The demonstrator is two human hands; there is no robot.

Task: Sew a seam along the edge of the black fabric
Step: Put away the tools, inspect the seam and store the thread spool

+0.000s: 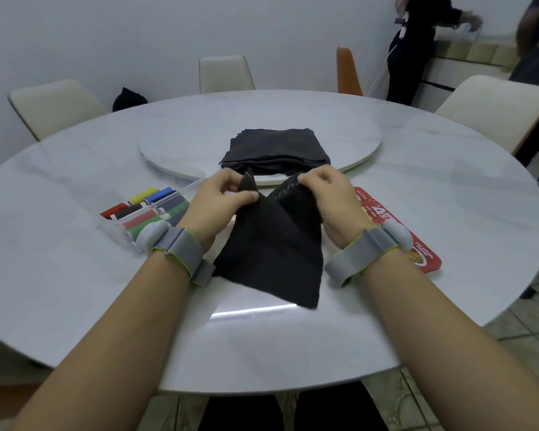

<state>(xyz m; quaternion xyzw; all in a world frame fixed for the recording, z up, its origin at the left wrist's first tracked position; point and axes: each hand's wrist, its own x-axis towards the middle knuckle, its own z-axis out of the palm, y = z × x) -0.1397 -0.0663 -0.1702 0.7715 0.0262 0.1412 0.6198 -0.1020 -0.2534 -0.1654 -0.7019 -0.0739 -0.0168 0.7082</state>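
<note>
I hold a piece of black fabric (274, 241) up over the white round table (417, 188). My left hand (218, 200) pinches its upper left corner between thumb and fingers. My right hand (327, 194) grips the upper right edge, where a row of pale stitches shows along the fold. The lower part of the cloth hangs down and rests on the table. No needle or thread is visible to me. Both wrists wear grey bands.
A clear box of coloured thread spools (147, 209) lies left of my left hand. A red packet (414, 244) lies under my right wrist. A stack of folded black fabric (277, 147) sits on the turntable (181, 150). Chairs ring the table; people stand at far right.
</note>
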